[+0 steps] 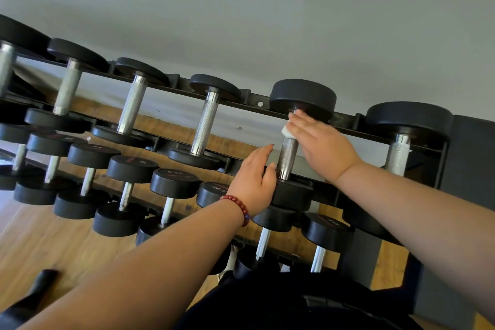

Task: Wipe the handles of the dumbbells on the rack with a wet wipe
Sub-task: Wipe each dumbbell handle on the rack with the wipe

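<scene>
At the rack's [249,99] top shelf, our right hand [321,147] lies with straight fingers over the white wipe [285,130], pressing it on the upper end of a dumbbell's [302,96] handle [287,155]. Our left hand [254,182], fingers loosely extended, rests against that dumbbell's lower head. More dumbbells [214,86] fill the shelves.

1. A single view comes from a camera on the person's head, facing forward and down along both forearms.
2. It is rolled: the rack [251,100] runs slantwise from upper left to lower right, wall [241,8] above, floor [40,236] at lower left.
3. It is near: the left hand [254,179] and right hand [321,142] reach the rack at mid-frame, and dark clothing [267,303] fills the bottom edge.
4. The wide lens takes in the rack's upper and lower tiers.
</scene>
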The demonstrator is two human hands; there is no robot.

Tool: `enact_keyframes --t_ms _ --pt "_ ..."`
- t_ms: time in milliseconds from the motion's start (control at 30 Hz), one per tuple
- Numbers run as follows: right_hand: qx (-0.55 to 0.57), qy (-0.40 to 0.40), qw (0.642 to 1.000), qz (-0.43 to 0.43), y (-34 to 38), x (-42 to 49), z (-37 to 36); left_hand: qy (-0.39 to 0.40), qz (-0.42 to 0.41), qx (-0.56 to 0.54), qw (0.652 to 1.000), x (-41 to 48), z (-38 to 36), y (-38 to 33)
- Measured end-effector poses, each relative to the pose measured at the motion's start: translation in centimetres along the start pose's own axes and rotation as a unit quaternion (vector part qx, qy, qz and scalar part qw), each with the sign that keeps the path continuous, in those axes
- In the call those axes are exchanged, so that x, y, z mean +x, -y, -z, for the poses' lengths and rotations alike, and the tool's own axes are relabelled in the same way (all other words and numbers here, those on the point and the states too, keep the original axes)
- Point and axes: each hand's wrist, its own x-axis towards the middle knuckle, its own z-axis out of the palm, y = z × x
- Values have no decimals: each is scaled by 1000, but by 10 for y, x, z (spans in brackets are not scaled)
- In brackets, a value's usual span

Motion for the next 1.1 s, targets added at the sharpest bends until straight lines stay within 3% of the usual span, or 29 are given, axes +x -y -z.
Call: enact_keyframes --t_ms 167,333,500,633,667,800,967,1100 --pt "51 57 987 144 -6 -11 1 2 -5 12 1000 1 0 0" --pt "17 35 999 22 -11 7 5 -5 11 14 1000 0 -1 -3" --pt "55 43 982 177 -8 -13 -3 -36 46 -21 998 -4 -4 -2" --pt "18 -9 999 45 -18 0 -3 -68 85 -62 992 -7 -9 -1" --pt "22 -5 998 51 -12 -2 -2 -74 87 -63 991 -7 -10 0" --pt "53 61 972 220 -11 -13 -3 -78 83 -44 992 -6 -12 1" --pt "13 43 981 190 -23 2 5 -83 85 -46 992 -7 -12 1" --pt "53 102 932 343 -13 -10 2 -80 78 -36 993 -5 -12 2"
